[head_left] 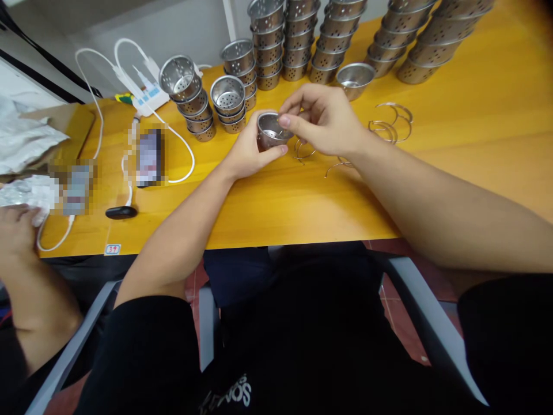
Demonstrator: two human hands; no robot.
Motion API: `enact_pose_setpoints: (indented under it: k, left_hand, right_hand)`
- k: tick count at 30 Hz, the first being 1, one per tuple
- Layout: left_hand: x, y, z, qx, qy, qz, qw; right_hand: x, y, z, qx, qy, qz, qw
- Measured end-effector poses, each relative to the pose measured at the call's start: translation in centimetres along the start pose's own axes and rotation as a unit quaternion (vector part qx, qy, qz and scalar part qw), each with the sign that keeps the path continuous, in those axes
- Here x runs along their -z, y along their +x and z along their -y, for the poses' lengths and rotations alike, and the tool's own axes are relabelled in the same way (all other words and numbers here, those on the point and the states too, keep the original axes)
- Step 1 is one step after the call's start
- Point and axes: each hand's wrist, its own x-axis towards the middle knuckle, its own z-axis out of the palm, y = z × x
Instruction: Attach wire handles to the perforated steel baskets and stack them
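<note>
My left hand (254,147) is closed around a small perforated metal cup (272,138), its open mouth tilted up toward me. At the cup's right rim, my right hand (322,118) is in a pinch, thumb and forefinger together. A thin, light piece of wire seems to run from the fingertips into the cup; most of it is hidden. Several curved copper-coloured wire rings (391,129) lie on the table to the right, partly behind my right forearm. More of these wires (305,151) lie just below my right hand.
Tall stacks of perforated cups (296,43) line the back, with shorter stacks (192,106) left of my hands. A single cup (355,80) stands behind my right hand. Farther left are a power strip (151,98), cables, a phone (150,157) and another person's hand (17,230).
</note>
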Motion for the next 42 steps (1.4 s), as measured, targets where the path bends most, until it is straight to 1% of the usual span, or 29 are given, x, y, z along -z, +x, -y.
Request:
enact_pose_setpoints:
  k: [3, 6, 9, 12, 14, 18, 22, 24, 27, 31, 35, 37, 39, 42]
  left_hand:
    - [0.1, -0.1, 0.4, -0.012, -0.012, -0.019, 1.000]
    - [0.3, -0.2, 1.0, -0.015, -0.008, -0.026, 1.000]
    - [0.4, -0.1, 1.4, -0.017, -0.006, -0.030, 0.999]
    - [0.5, 0.0, 1.6, -0.020, -0.009, -0.039, 0.999]
    - [0.6, 0.1, 1.6, -0.019, -0.012, -0.042, 0.999]
    - [0.6, 0.1, 1.4, -0.019, -0.029, -0.040, 0.999]
    - [0.6, -0.1, 1.0, -0.009, -0.013, -0.034, 0.999]
    - [0.6, -0.2, 1.0, -0.007, -0.007, -0.034, 0.999]
    - [0.7, -0.2, 0.9, -0.009, -0.010, -0.032, 0.999]
    - [0.8, -0.1, 0.6, -0.011, -0.010, -0.037, 0.999]
    - [1.1, -0.2, 0.3, -0.022, -0.030, -0.037, 0.999]
    - [1.8, -0.3, 0.0, -0.016, -0.037, -0.034, 0.999]
    - [2.8, -0.3, -0.5, 0.002, -0.022, -0.045, 0.999]
    - [4.7, -0.1, -1.7, 0.020, 0.011, -0.109, 0.994]
  right_hand:
    - [0.3, -0.2, -0.4, 0.010, -0.059, -0.038, 0.997]
    - [0.7, -0.1, -0.8, 0.029, -0.121, -0.033, 0.992]
    - [1.1, -0.1, -0.9, 0.047, -0.141, -0.023, 0.989]
    - [1.2, -0.1, -0.7, 0.036, -0.134, -0.004, 0.990]
    - [1.3, -0.1, -0.7, 0.041, -0.134, 0.018, 0.990]
    - [1.4, 0.0, -1.8, 0.078, -0.155, 0.068, 0.982]
    - [1.5, -0.1, -3.0, 0.109, -0.179, 0.096, 0.973]
    - [1.4, -0.3, -3.1, 0.108, -0.181, 0.113, 0.971]
    - [1.2, -0.6, -2.5, 0.087, -0.180, 0.131, 0.971]
    - [0.7, -0.9, -1.9, 0.074, -0.159, 0.103, 0.979]
    - [1.0, -0.6, -2.1, 0.081, -0.143, 0.093, 0.982]
    - [1.4, -0.4, -2.4, 0.090, -0.146, 0.077, 0.982]
    - [1.9, -0.2, -2.8, 0.090, -0.147, 0.044, 0.984]
    - [2.5, 0.0, -3.3, 0.079, -0.156, -0.009, 0.985]
